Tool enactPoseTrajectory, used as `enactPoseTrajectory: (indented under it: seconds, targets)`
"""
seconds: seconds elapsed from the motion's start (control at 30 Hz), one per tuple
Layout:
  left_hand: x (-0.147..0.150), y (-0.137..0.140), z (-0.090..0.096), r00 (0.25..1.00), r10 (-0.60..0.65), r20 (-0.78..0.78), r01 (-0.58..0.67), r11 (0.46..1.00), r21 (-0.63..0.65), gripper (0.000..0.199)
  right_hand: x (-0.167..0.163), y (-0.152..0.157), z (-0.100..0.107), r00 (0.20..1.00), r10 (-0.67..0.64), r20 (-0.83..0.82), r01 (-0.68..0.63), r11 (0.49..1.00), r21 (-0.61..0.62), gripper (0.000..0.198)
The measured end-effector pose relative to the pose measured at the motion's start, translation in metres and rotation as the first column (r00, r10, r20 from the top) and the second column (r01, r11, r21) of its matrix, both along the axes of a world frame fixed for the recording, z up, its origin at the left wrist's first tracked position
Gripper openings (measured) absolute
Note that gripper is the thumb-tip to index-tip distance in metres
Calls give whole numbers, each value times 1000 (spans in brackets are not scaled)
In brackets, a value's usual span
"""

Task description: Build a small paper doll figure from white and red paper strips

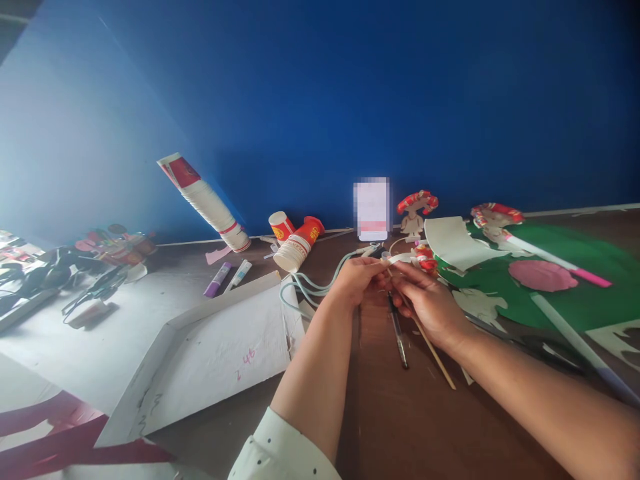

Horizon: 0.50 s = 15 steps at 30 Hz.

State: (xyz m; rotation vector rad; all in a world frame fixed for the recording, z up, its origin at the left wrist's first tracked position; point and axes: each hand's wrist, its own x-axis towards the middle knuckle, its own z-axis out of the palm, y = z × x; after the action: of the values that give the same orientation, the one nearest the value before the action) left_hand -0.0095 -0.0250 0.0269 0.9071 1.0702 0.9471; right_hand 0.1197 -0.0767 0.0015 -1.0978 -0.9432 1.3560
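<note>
My left hand and my right hand meet fingertip to fingertip over the brown table. Between my right fingers runs a thin wooden stick, its lower end slanting down toward me. My left thumb and fingers are pinched at the stick's upper end. A white strip shows at the fingertips, partly hidden by them. Just behind the right fingers is a small red-and-white piece. Below the hands a dark pen lies on the table.
At left lie a shallow white box lid, a purple glue stick and stacked paper cups. More cups and a pale cable are nearer the middle. Green card, paper cutouts and a white-and-pink tube are at right.
</note>
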Motion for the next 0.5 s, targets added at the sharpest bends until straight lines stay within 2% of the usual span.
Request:
enactPoseTrajectory:
  seconds: [0.13, 0.4, 0.5]
  targets:
    - [1, 1, -4, 998, -60, 7, 59, 997, 46, 32, 1, 0, 0, 1000, 6, -6, -6, 1000, 8, 43]
    - [5, 1, -6, 1000, -6, -24, 7, 999, 42, 37, -1, 0, 1, 997, 17, -72, -19, 999, -34, 39]
    - [6, 1, -5, 999, 28, -32, -29, 1000, -6, 37, -2, -1, 2, 992, 38, -117, -43, 998, -46, 37]
